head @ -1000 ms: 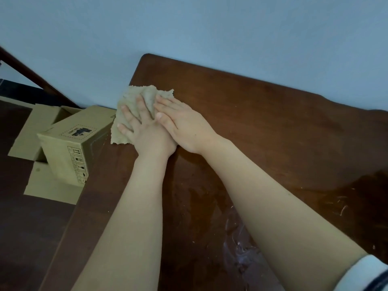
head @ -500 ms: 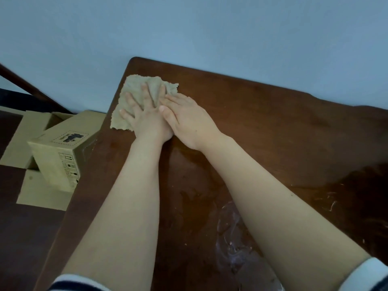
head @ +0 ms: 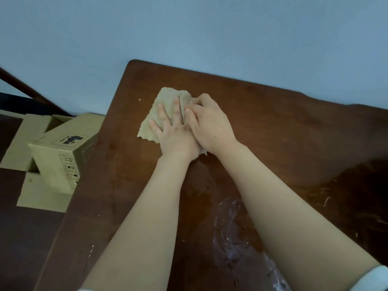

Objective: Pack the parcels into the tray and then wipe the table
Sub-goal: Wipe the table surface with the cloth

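Observation:
A frayed beige cloth (head: pixel 165 101) lies on the dark wooden table (head: pixel 273 127), near its far left corner. My left hand (head: pixel 174 131) presses flat on the cloth with fingers spread. My right hand (head: pixel 206 124) lies beside it, partly over the left hand, its fingertips curled into a fold of the cloth. Most of the cloth is hidden under both hands. A cardboard parcel (head: pixel 60 156) with a printed label stands on the floor to the left of the table.
Flat cardboard flaps (head: pixel 39 196) spread around the parcel on the dark floor. A pale wall runs behind the table. A whitish smear (head: pixel 233 238) and small crumbs (head: pixel 323 196) mark the tabletop nearer to me.
Both hands slid the cloth back from the left edge, rightward and toward me. My right fingers went from flat to curled into the cloth.

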